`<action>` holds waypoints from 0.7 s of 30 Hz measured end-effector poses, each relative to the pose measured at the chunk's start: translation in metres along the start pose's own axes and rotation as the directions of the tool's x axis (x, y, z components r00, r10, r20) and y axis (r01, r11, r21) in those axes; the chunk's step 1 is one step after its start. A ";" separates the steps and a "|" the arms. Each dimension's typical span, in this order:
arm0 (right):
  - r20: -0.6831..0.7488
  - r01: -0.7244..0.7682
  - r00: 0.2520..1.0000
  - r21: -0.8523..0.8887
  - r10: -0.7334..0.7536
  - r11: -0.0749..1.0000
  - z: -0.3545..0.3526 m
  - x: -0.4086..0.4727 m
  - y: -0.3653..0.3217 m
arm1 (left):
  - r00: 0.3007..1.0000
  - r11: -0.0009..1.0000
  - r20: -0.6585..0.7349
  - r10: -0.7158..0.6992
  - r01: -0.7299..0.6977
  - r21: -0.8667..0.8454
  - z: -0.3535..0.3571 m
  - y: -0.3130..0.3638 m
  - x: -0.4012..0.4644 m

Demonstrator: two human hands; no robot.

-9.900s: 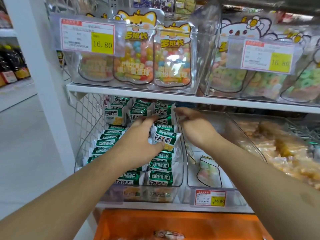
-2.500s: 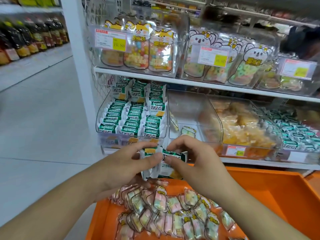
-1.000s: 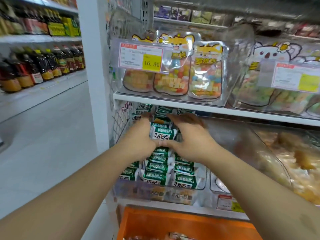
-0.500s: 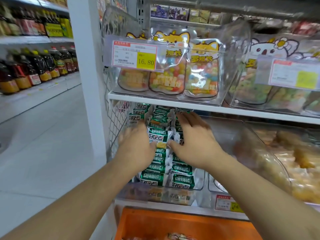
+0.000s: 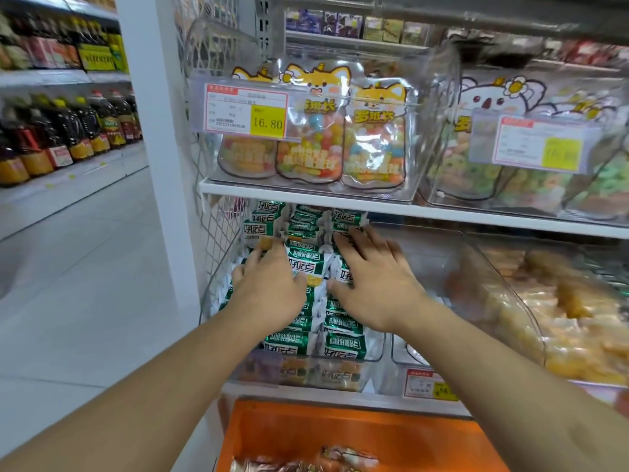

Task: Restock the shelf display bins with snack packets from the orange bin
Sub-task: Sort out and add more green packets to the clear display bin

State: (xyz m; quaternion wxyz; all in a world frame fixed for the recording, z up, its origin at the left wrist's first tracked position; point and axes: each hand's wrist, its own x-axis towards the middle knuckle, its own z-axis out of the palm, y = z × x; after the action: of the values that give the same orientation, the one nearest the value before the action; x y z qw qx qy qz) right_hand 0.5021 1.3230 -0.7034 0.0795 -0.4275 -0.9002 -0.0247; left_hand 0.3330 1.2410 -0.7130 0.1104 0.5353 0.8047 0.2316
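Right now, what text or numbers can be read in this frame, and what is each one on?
"16.80": yellow patch of the price tag on the upper candy bin.
"罗班长": fox-shaped candy bags behind it.
"好吃点": green snack packets under both hands.
Small print on that tag: too small.
Right upper tag: blurred.
Lower tag: partly hidden, unreadable.
Bottle labels: unreadable.

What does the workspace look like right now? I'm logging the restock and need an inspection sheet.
Surface: white shelf carrying clear display bins.
Job's things: green snack packets fill the left bin in rows; orange bin below, a few pastel packets at its near edge.
Clutter: neighbouring clear bin looks mostly empty.
Grippers: left hand and right hand lie flat on the green packets, fingers spread.
Cables: nothing seen.
Surroundings: candy pouches above, price tag reading 16.80, bottles across the aisle.
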 end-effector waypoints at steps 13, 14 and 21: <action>-0.114 0.103 0.990 0.245 -0.077 0.964 -0.034 -0.140 0.011 | 0.956 0.964 -0.124 0.264 -0.266 0.000 -0.002 0.034 -0.111; -0.125 0.097 0.990 0.273 -0.065 0.957 -0.036 -0.158 0.014 | 0.952 0.957 -0.110 0.287 -0.290 -0.016 0.000 0.040 -0.125; 0.063 -0.232 0.973 0.291 0.223 0.928 -0.016 -0.280 0.084 | 0.908 0.908 0.127 0.400 -0.374 -0.188 0.064 0.085 -0.217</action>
State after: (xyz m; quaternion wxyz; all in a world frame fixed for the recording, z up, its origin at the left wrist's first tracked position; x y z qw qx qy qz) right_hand 0.7432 1.1600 -0.7351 0.1324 -0.5124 -0.8391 0.1262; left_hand 0.5164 1.0861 -0.7420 0.1700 0.6910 0.6495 0.2680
